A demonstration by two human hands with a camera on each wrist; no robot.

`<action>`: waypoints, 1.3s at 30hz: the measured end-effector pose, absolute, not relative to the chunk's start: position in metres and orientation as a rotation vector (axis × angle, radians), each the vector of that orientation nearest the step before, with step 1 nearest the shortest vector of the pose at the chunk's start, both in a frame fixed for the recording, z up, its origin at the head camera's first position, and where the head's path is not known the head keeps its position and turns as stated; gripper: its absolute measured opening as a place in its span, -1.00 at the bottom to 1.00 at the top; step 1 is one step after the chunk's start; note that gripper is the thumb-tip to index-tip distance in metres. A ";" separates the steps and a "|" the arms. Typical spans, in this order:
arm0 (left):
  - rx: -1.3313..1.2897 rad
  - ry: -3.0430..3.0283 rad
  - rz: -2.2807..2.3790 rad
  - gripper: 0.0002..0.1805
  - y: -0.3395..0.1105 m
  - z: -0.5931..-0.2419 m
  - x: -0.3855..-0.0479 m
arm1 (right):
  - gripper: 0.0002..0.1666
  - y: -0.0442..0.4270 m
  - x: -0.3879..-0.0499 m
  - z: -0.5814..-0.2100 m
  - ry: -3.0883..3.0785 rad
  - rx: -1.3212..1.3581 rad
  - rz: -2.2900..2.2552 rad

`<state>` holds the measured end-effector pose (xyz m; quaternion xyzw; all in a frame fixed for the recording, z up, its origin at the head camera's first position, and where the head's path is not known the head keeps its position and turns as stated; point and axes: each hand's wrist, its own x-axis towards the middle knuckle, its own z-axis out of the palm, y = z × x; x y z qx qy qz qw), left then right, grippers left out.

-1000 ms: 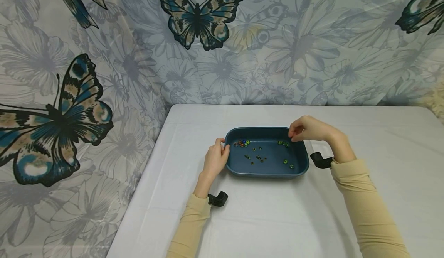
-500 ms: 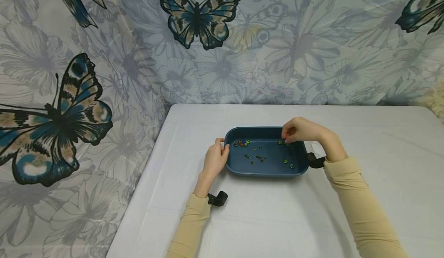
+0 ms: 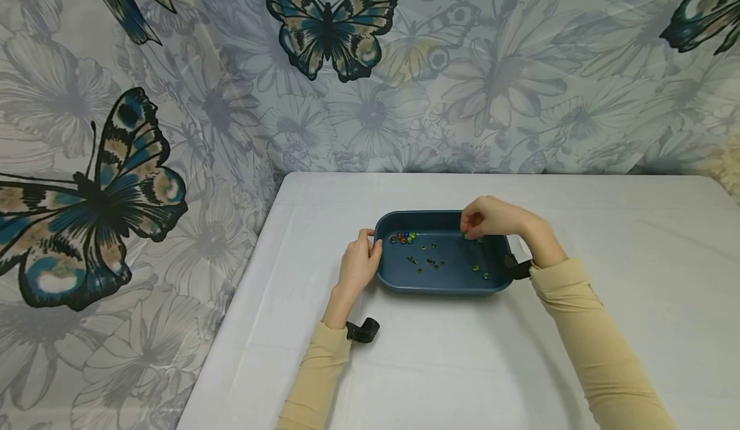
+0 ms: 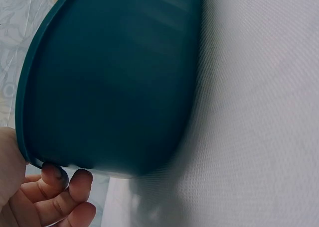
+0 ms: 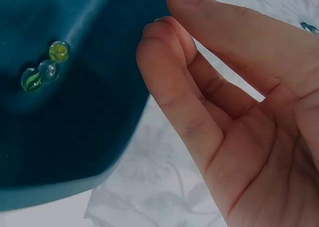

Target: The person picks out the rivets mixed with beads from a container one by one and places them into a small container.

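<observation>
A blue rectangular tray [image 3: 445, 285] lies on the table. My left hand [image 3: 361, 263] grips its left end at the rim; in the left wrist view its fingers [image 4: 79, 184] curl against the tray's outer wall. My right hand [image 3: 491, 216] hangs over the back right of the tray, fingers bent and thumb brought near them. Its thumb and index tips are cut off in the right wrist view, so whether they pinch anything is unclear. Below them lie three glass marbles, among them a yellow marble [image 5: 59, 52] and a green marble [image 5: 32, 80].
Inside the tray, a cluster of coloured marbles [image 3: 403, 238] sits at back left. Several small metallic pieces [image 3: 432, 261] are scattered mid-floor. Two green marbles, including a front-right marble [image 3: 485, 276], lie apart. A white cloth covers the table [image 3: 439, 366]; a butterfly-patterned backdrop [image 3: 370, 115] stands behind.
My right hand has moved left from the tray's back right corner, over the green marbles there, partly covering them. The left hand and the tray have stayed put.
</observation>
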<state>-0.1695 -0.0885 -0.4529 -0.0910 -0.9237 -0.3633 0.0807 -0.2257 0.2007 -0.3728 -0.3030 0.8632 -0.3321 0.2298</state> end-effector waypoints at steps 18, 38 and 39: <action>-0.285 -2.741 -1.067 -0.68 -0.090 -0.455 -0.170 | -0.93 0.187 -0.233 -0.383 2.412 -0.851 -0.835; -0.277 -2.755 -1.097 -0.67 -0.089 -0.453 -0.170 | -0.90 0.172 -0.236 -0.392 2.380 -0.954 -0.816; -0.277 -2.754 -1.095 -0.67 -0.089 -0.453 -0.170 | -0.90 0.171 -0.237 -0.392 2.378 -0.950 -0.816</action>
